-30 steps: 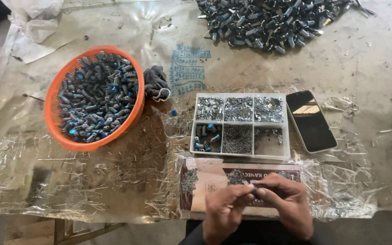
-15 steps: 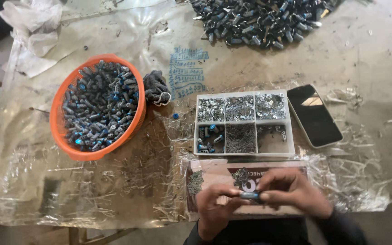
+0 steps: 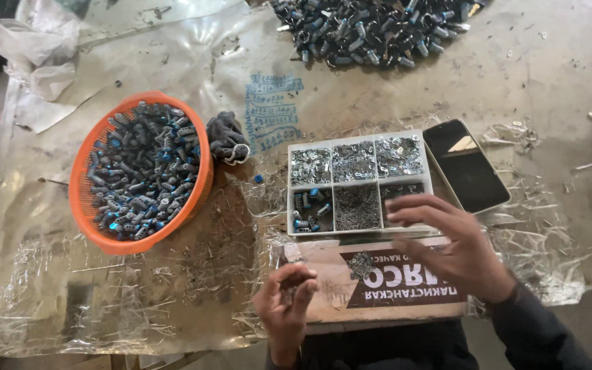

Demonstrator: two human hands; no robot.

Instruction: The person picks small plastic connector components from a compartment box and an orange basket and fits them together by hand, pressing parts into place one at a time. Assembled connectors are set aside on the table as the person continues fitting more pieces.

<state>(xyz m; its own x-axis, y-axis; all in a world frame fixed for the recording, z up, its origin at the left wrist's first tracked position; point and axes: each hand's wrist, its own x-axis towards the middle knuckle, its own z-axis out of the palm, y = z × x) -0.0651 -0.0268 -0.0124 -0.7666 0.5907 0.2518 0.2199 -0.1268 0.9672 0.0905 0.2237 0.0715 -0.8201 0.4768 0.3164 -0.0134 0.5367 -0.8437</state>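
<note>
Reaching forward, the right hand (image 3: 457, 250) hovers open, fingers spread, over the 5 o'clock corner of the compartment tray (image 3: 359, 179), holding nothing visible. The tray lies at 12 o'clock from this hand, its long axis running 9 to 3 o'clock; the right hand is the nearer of the 2. The left hand (image 3: 286, 301) sits at 7 o'clock from the tray, fingertips pinched together on a small dark part too small to identify.

The tray is white plastic with 6 cells: 3 upper cells of bright stamped metal pieces, 1 lower cell of blue-capped cylinders (image 3: 308, 207), 1 of fine dark pins, 1 partly hidden by the hand. A flat cardboard box (image 3: 351, 301) lies between the hands and the body.

At 9 o'clock stands a round orange mesh basket (image 3: 83, 178) of grey-blue cylindrical parts, a dark knit glove (image 3: 229, 139) touching its rim. A black smartphone (image 3: 466, 164) lies just beside the tray at 3 o'clock. Crinkled clear plastic sheeting (image 3: 70, 301) covers the table.
</note>
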